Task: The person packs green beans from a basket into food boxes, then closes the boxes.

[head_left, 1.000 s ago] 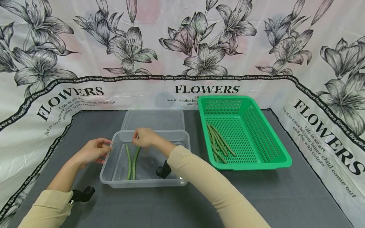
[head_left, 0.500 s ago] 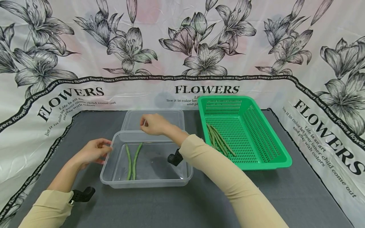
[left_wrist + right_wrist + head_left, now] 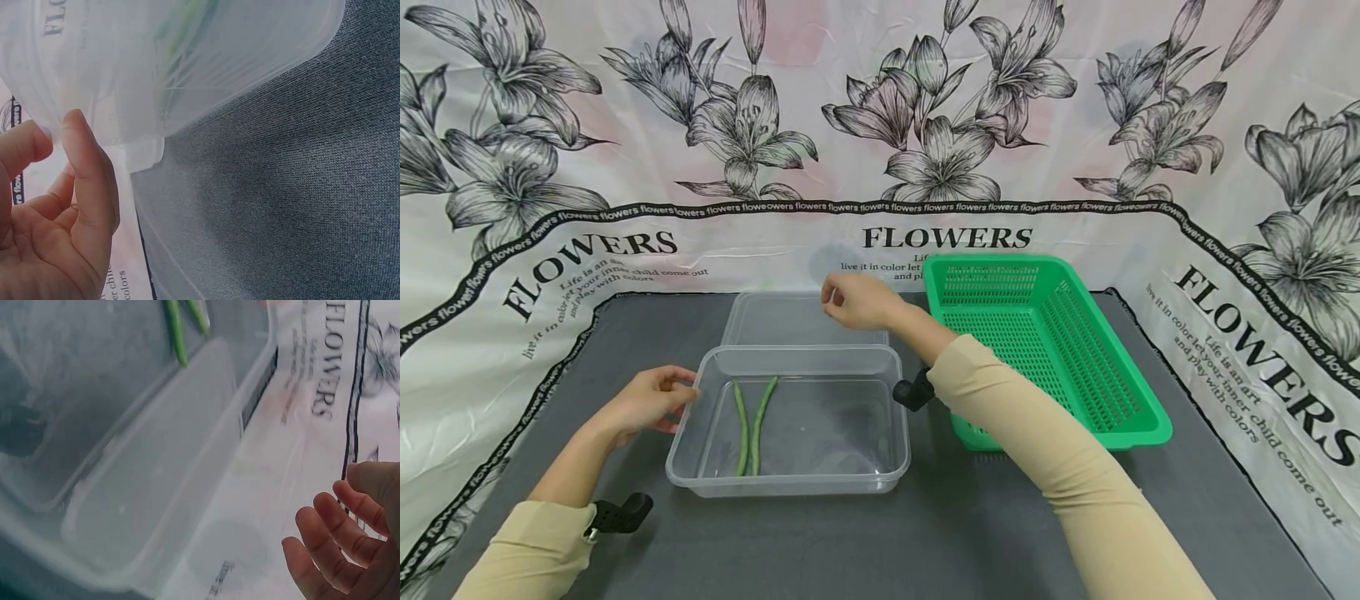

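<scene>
My left hand (image 3: pixel 650 398) stays at the left rim of a clear plastic container (image 3: pixel 790 486). In the left wrist view its thumb and forefinger meet the container's edge and pinch it lightly. Two green beans (image 3: pixel 758 425) lie lengthwise inside, in the left part of the container, close together at their near ends. My right hand (image 3: pixel 861 300) hangs above the container's lid (image 3: pixel 775 319), behind the container. In the right wrist view its fingers (image 3: pixel 331 562) are loosely bent with nothing between them.
A green plastic basket (image 3: pixel 1138 437) stands at the right on the grey cloth (image 3: pixel 820 542); my right sleeve (image 3: pixel 1045 442) covers its left part. The container's flat lid lies at the back, against the flower-printed curtain (image 3: pixel 760 250).
My right hand has left the two green beans in the container, rising and moving right and back toward the basket. The left hand stays at the rim.
</scene>
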The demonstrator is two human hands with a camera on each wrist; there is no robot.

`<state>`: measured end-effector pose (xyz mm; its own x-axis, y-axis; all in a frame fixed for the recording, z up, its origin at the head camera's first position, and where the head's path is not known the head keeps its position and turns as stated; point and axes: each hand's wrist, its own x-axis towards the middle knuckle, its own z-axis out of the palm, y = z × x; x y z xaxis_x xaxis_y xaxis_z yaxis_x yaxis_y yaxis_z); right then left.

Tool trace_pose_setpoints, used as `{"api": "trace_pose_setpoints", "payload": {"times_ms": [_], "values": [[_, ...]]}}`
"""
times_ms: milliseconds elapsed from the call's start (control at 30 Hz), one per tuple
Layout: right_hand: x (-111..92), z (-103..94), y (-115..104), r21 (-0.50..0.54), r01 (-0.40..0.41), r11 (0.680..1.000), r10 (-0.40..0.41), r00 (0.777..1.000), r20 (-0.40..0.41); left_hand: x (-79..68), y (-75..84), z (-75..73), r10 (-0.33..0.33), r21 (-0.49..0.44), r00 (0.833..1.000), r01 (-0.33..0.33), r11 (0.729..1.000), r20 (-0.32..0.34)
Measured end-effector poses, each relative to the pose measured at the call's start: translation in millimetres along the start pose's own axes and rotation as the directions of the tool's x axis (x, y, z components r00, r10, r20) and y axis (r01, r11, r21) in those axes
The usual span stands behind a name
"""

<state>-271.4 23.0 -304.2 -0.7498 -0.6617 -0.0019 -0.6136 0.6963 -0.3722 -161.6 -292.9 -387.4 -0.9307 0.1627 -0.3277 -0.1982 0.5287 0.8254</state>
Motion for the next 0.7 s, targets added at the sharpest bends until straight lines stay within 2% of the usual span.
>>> {"api": "trace_pose_setpoints", "payload": {"times_ms": [367, 700], "values": [[-21, -32.3, 45, 0.023, -0.091, 0.996, 0.093, 0.991, -0.098, 0.1, 0.2, -0.1, -0.005, 0.000, 1.000, 0.005, 1.000, -0.004], [-35, -45.6, 84, 0.070, -0.208, 0.976, 0.216, 0.966, -0.142, 0.4, 0.0, 0.2, -0.006, 0.002, 1.000, 0.006, 1.000, -0.004]]}}
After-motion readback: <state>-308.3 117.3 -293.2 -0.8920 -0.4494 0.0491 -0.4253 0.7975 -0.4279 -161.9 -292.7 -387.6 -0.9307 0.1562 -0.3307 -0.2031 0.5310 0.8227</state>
